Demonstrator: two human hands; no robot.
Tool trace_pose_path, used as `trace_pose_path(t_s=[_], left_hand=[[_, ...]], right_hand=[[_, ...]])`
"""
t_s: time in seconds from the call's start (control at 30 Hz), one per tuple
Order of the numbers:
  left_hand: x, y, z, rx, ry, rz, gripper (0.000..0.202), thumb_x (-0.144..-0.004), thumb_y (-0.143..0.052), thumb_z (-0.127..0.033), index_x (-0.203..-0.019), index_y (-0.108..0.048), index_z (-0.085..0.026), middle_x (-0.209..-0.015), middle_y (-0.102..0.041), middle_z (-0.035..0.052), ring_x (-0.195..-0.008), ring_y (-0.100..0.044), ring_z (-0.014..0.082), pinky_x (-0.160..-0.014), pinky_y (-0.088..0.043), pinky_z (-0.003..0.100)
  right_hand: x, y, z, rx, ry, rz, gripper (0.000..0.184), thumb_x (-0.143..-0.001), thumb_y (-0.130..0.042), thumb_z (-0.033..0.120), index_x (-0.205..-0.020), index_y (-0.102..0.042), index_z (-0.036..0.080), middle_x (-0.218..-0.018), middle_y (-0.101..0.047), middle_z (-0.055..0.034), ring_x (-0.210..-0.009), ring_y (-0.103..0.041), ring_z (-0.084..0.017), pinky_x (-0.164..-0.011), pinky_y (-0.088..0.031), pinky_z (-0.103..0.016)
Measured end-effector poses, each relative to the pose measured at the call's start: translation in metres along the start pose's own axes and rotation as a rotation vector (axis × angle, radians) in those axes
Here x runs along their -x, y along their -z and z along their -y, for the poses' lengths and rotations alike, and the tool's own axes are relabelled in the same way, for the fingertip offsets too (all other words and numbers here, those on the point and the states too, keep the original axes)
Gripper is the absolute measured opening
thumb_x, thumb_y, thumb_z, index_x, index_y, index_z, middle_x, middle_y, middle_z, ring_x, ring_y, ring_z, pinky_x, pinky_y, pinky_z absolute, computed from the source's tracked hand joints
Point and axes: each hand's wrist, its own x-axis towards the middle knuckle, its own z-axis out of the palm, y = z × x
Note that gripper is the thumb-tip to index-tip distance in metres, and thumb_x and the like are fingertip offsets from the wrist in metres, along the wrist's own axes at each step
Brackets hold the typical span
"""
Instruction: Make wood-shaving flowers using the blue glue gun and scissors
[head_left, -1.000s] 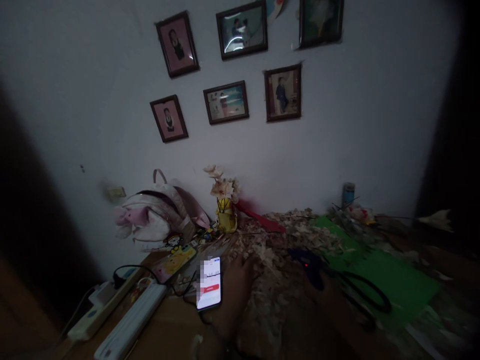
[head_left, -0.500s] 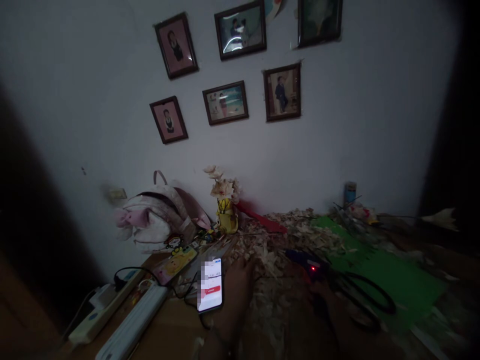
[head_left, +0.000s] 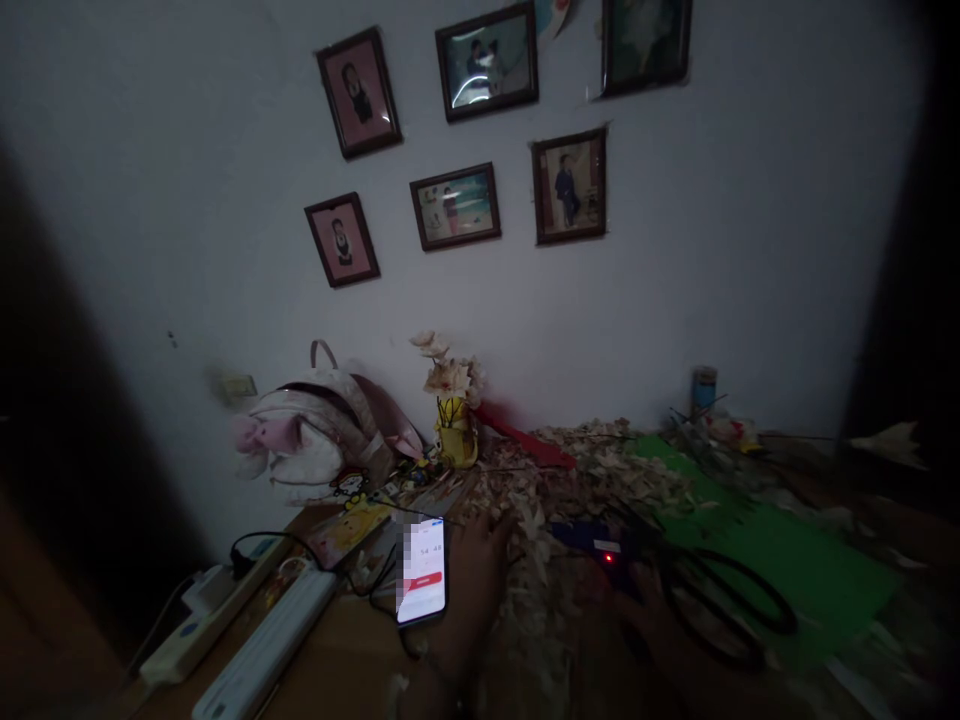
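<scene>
My left hand (head_left: 480, 560) is low over the pale scraps, just right of a lit phone (head_left: 421, 575). Its fingers are curled, and a thin dark stem (head_left: 409, 510) runs from them leftward above the phone; the grip itself is dim. My right hand (head_left: 652, 605) is closed round the handle of a dark blue glue gun (head_left: 592, 540) with a glowing red light, its nose toward the left hand. Shadow hides much of the right fingers. Petal-like pale pieces (head_left: 532, 520) lie between and beyond both hands.
Behind stand a yellow vase (head_left: 457, 445) of pale flowers and a pink-white backpack (head_left: 307, 430). Power strips (head_left: 266, 640) with cables lie at left. A green sheet (head_left: 772, 550) and a black cord loop (head_left: 735, 600) are at right. Framed photos (head_left: 455, 207) hang on the wall.
The glue gun has shifted left and tipped lower, with my right hand on it. The thin stem has moved up from across the phone's screen to above it. My left hand has barely moved.
</scene>
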Motion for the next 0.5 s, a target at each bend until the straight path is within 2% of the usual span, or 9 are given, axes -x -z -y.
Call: trace_pose_path(t_s=[0.1, 0.2, 0.3, 0.5], left_hand=[[0.002, -0.003, 0.001, 0.010, -0.013, -0.035, 0.048, -0.077, -0.055, -0.012, -0.120, -0.051, -0.033, -0.100, -0.060, 0.0046, -0.096, -0.053, 0.0225, -0.078, -0.039, 0.035], [0.003, -0.004, 0.002, 0.024, -0.030, -0.038, 0.049, -0.077, -0.055, -0.013, -0.121, -0.049, -0.033, -0.100, -0.060, 0.0045, -0.095, -0.053, 0.0223, -0.078, -0.039, 0.035], [0.003, -0.004, 0.002, 0.024, -0.037, -0.025, 0.045, -0.079, -0.053, -0.014, -0.120, -0.050, -0.033, -0.101, -0.060, 0.0046, -0.096, -0.052, 0.0221, -0.078, -0.038, 0.034], [0.001, -0.003, 0.004, -0.011, 0.004, -0.009, 0.043, -0.078, -0.054, -0.014, -0.115, -0.053, -0.034, -0.099, -0.060, 0.0031, -0.092, -0.053, 0.0221, -0.075, -0.037, 0.034]], right_hand=[[0.000, 0.000, 0.002, 0.093, 0.008, -0.010, 0.060, -0.046, -0.059, 0.049, -0.094, -0.062, 0.014, -0.112, -0.061, -0.0156, -0.117, -0.044, -0.036, -0.098, -0.036, -0.043], [0.001, 0.001, 0.008, 0.127, 0.000, 0.060, 0.060, -0.049, -0.053, 0.051, -0.094, -0.062, 0.011, -0.103, -0.065, -0.0186, -0.106, -0.054, -0.037, -0.091, -0.041, -0.044], [0.000, 0.004, 0.009, 0.148, 0.055, 0.115, 0.055, -0.052, -0.051, 0.050, -0.089, -0.063, 0.011, -0.093, -0.068, -0.0172, -0.094, -0.060, -0.036, -0.084, -0.045, -0.044], [0.002, 0.012, 0.010, 0.274, 0.129, 0.125, 0.038, -0.054, -0.054, 0.043, -0.080, -0.066, 0.019, -0.087, -0.071, -0.0091, -0.091, -0.062, -0.031, -0.081, -0.049, -0.038]])
